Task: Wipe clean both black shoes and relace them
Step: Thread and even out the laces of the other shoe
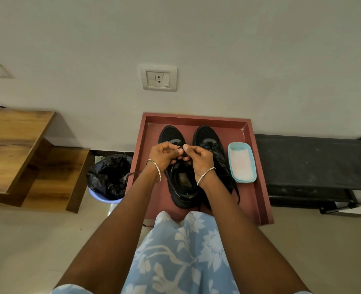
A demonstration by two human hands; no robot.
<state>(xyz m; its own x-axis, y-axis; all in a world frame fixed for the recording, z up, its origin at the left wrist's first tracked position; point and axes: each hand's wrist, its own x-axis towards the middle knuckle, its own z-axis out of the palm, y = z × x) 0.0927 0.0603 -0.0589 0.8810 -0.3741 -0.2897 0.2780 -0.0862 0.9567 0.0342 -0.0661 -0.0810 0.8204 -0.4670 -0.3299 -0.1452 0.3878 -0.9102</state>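
Lace (pixel 180 148) pinched between left hand (pixel 162 154), right hand (pixel 198 161) above black shoe (pixel 181 183); bowl (pixel 230 153) crowds tray (pixel 258 170) right rim.

- One red tray (pixel 258 187).
- Two black shoes at the tray's middle: left shoe (pixel 172 133), right shoe (pixel 207 134).
- One pale-blue dish (pixel 241 163) by the tray's right edge.
- Two hands: left hand (pixel 162 154), right hand (pixel 200 160).
- One lined bin (pixel 108 177).

Your forearms bare to above the elbows, a thin silver-toned bangle (pixel 156 170) at the wrist of your left hand (pixel 161 154), a matching bangle (pixel 206 175) at the wrist of your right hand (pixel 199 160), a light blue garment (pixel 181 251) printed with white flowers and vines, short sleeve (pixel 69 289) of the same cloth.
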